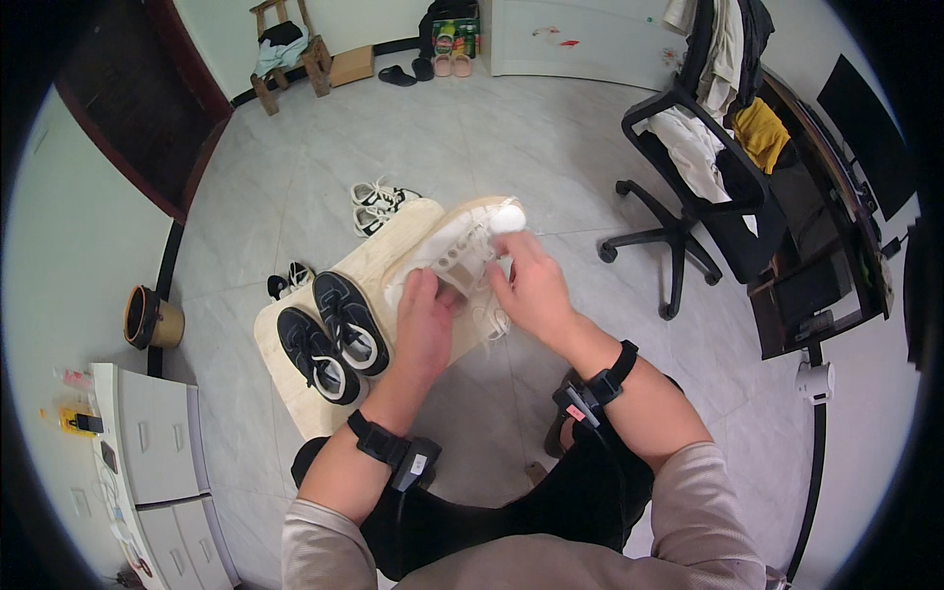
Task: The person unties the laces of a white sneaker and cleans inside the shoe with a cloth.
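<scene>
A white high-top sneaker (441,240) with a pale tan sole lies tilted over the far end of a cream bench top (284,369). My left hand (425,317) grips its ankle opening, with the thumb towards the inside. At the eyelets, my right hand (532,284) has its thumb and fingers bent around the lacing; blur hides whether a lace is pinched. A loose white shoelace (495,322) hangs below the shoe's collar. To the left of my left hand, a pair of black sneakers (333,335) with white lining stands on the bench top.
Black-and-white sneakers (380,203) sit beyond the bench, with more small shoes (290,280) at its left. An office chair (675,228) draped with clothes stands right, by a dark desk (826,317). At left are a waste bin (153,318) and white drawers (158,435).
</scene>
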Tool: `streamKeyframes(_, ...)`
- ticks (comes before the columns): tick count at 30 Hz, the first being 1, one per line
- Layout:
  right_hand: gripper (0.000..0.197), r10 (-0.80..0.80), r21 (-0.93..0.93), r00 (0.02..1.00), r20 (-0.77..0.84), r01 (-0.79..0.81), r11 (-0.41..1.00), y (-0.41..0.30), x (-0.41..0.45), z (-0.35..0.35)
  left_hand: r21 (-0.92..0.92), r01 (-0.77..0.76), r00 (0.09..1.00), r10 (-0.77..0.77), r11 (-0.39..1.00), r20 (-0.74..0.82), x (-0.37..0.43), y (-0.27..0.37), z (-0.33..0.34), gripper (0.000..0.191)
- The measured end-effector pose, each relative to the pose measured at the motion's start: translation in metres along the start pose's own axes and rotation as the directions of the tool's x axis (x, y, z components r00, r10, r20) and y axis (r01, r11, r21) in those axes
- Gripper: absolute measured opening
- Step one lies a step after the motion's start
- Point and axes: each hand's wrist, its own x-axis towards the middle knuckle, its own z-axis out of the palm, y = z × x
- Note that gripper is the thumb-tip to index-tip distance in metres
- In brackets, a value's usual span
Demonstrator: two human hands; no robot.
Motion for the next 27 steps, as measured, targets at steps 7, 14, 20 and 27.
streamKeyframes(7, 0.019, -0.060, -0.084, 0.996, -0.067, 0.055, 0.995, 0.003, 0.008, -0.003, 0.111, 0.089, 0.995, -0.093, 0.990, 0.031, -0.007, -0.010, -0.008, 0.029)
streamKeyframes(14, 0.019, -0.097, -0.112, 0.995, 0.000, 0.096, 0.989, 0.026, 0.017, -0.008, 0.121, 0.161, 0.981, -0.172, 0.979, 0.087, -0.004, -0.015, -0.012, 0.032)
streamKeyframes(20, 0.037, -0.278, -0.122, 0.952, -0.127, 0.263, 0.957, 0.019, 0.017, -0.003, 0.153, 0.223, 0.968, -0.237, 0.963, 0.080, -0.005, -0.017, -0.009, 0.033)
streamKeyframes(27, 0.046, -0.001, -0.151, 0.987, -0.159, -0.024, 0.988, 0.023, 0.008, -0.004, 0.051, 0.163, 0.986, -0.165, 0.985, 0.030, -0.003, -0.005, -0.003, 0.035)
